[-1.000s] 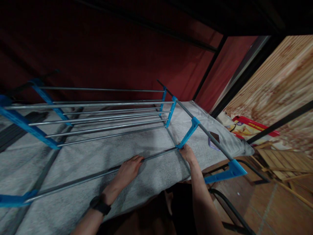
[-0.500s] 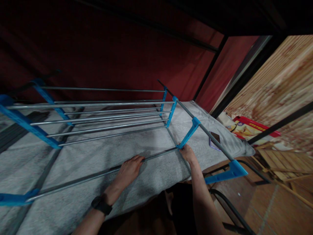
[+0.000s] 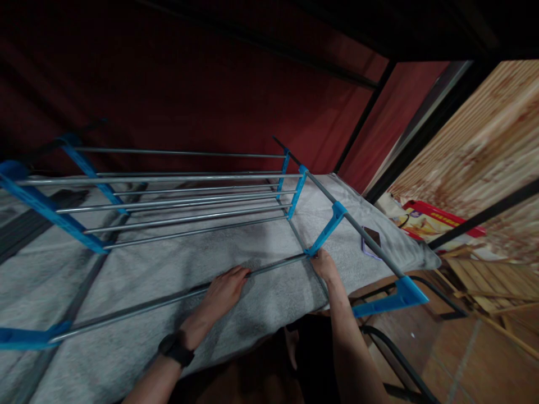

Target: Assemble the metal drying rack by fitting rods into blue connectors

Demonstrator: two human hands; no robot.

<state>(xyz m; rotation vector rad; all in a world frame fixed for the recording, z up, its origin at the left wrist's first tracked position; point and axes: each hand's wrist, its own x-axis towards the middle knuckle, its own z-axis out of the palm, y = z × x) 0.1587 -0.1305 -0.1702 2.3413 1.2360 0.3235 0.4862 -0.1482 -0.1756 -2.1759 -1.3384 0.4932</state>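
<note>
A rack of grey metal tubes and blue plastic brackets lies across a grey blanket (image 3: 269,303). My left hand (image 3: 227,287), with a black watch (image 3: 176,349) on the wrist, is wrapped over the front metal tube (image 3: 138,310). At that tube's right end, my right hand (image 3: 323,265) grips the lower end of a blue plastic bracket (image 3: 326,230); its fingertips are partly hidden. The bracket's upper end sits on a long grey side tube (image 3: 366,238). The front tube's left end meets another blue bracket (image 3: 33,336).
Behind it, several tubes run between upright blue brackets (image 3: 297,193). A phone (image 3: 371,238) lies on the blanket at right, under the side tube. Loose dark tubes (image 3: 42,219) lie at left. A black metal frame (image 3: 438,126), a red box (image 3: 442,219) and a folded wooden chair (image 3: 492,280) are at right.
The view has shifted very slightly. Both hands keep the same hold on the front tube and the bracket, and the rack stands as before.
</note>
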